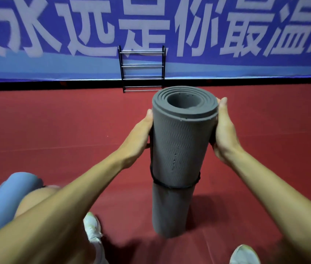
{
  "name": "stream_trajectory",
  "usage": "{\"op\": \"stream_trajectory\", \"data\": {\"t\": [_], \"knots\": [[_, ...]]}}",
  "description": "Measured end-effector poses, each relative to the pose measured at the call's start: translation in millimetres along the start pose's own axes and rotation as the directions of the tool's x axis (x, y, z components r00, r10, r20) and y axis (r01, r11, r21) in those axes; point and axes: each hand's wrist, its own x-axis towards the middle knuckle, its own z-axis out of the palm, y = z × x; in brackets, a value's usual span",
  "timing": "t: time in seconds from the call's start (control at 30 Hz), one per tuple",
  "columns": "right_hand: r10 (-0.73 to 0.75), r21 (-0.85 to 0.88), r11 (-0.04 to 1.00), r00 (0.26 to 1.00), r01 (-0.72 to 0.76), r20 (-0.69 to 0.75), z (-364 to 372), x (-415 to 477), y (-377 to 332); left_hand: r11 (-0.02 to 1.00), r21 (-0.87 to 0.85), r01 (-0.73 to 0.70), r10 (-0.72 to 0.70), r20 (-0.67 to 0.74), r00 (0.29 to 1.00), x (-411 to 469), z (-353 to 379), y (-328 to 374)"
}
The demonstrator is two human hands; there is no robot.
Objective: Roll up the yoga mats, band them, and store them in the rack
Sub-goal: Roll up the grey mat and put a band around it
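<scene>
Hands: left hand (141, 130) and right hand (225, 130) are both gripping the upper part of the grey mat (181, 145) from opposite sides. Thumbs are lying up near the top rim and fingers are wrapping round the back, out of sight. I'm guessing that squeeze is keeping the coil from springing loose.
Grey mat: it's standing on end around the middle of the red floor (55, 130), just ahead of the white shoes (93, 229). That's probably making it easier to square up the end.
Band: black band (175, 185) is sitting around the roll below both hands, about halfway down, so banding is looking done on this one.
Blue mat: blue mat (4, 199) is lying rolled over the person's left leg by the near left corner, seemingly waiting its turn. Not seeing clearly whether it's banded.
Rack: rack (142, 69) is standing at the floor's far edge against the banner (227, 35), well apart from the grey mat. So I'm thinking carrying it over is coming next.
</scene>
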Motion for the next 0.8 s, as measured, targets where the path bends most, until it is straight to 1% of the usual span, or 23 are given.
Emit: {"op": "stream_trajectory", "data": {"t": [0.07, 0.1, 0.13, 0.2, 0.27, 0.33, 0.37, 0.4, 0.43, 0.47, 0.53, 0.6, 0.67, 0.73, 0.8], "knots": [[-0.005, -0.034, 0.999, 0.998, 0.003, -0.069, -3.7, -6.9, 3.8, 0.998, 0.048, -0.046, 0.046, -0.010, 0.999, -0.2, 3.7, 0.4], [-0.014, -0.038, 0.999, 0.990, 0.008, -0.141, -5.2, -10.4, 1.7, 0.994, 0.075, -0.077, 0.078, -0.008, 0.997, 0.6, 4.3, -0.4], [-0.035, -0.038, 0.999, 0.975, 0.028, -0.221, -7.5, -11.4, -0.4, 0.983, 0.141, -0.121, 0.122, -0.004, 0.992, 1.7, 4.3, -1.3], [-0.148, -0.098, 0.988, 0.925, 0.121, -0.349, -8.8, -15.5, -12.5, 0.920, 0.330, -0.211, 0.215, 0.023, 0.976, 2.7, 3.9, -3.5], [-0.252, -0.178, 0.964, 0.884, 0.195, -0.393, -7.7, -19.8, -21.5, 0.858, 0.451, -0.248, 0.273, 0.009, 0.962, 2.1, 1.6, -6.4], [-0.323, -0.229, 0.939, 0.886, 0.256, -0.334, -6.3, -31.3, -23.3, 0.836, 0.496, -0.236, 0.301, -0.055, 0.952, 2.3, -0.6, -6.0], [-0.378, -0.284, 0.908, 0.893, 0.307, -0.243, -4.9, -41.3, -24.1, 0.825, 0.520, -0.221, 0.308, -0.087, 0.947, 3.4, -1.7, -5.4], [-0.427, -0.337, 0.866, 0.896, 0.368, -0.119, -2.3, -51.1, -23.6, 0.819, 0.532, -0.214, 0.320, -0.115, 0.940, 3.9, -3.1, -4.9], [-0.465, -0.372, 0.823, 0.885, 0.430, -0.004, 0.8, -59.9, -24.0, 0.821, 0.530, -0.213, 0.332, -0.140, 0.933, 4.3, -4.9, -4.3], [-0.480, -0.400, 0.790, 0.875, 0.465, 0.067, 3.9, -65.9, -24.1, 0.825, 0.523, -0.216, 0.342, -0.158, 0.926, 5.1, -6.6, -3.4], [-0.484, -0.435, 0.765, 0.869, 0.476, 0.100, 7.9, -67.4, -21.9, 0.827, 0.517, -0.222, 0.356, -0.174, 0.918, 7.5, -8.2, 0.0], [-0.467, -0.439, 0.777, 0.881, 0.451, 0.077, 7.1, -62.1, -21.4, 0.817, 0.524, -0.239, 0.380, -0.178, 0.908, 10.9, -6.3, 6.7], [-0.469, -0.421, 0.784, 0.880, 0.456, 0.078, 2.0, -54.8, -23.6, 0.806, 0.538, -0.247, 0.406, -0.198, 0.892, 15.0, -3.7, 15.3], [-0.440, -0.383, 0.815, 0.894, 0.435, 0.081, -6.5, -45.7, -27.5, 0.803, 0.542, -0.250, 0.428, -0.232, 0.873, 17.9, -0.9, 25.6], [-0.393, -0.335, 0.850, 0.913, 0.406, 0.111, -12.8, -38.8, -28.3, 0.828, 0.501, -0.252, 0.432, -0.283, 0.857, 23.2, -1.5, 23.0]]}}
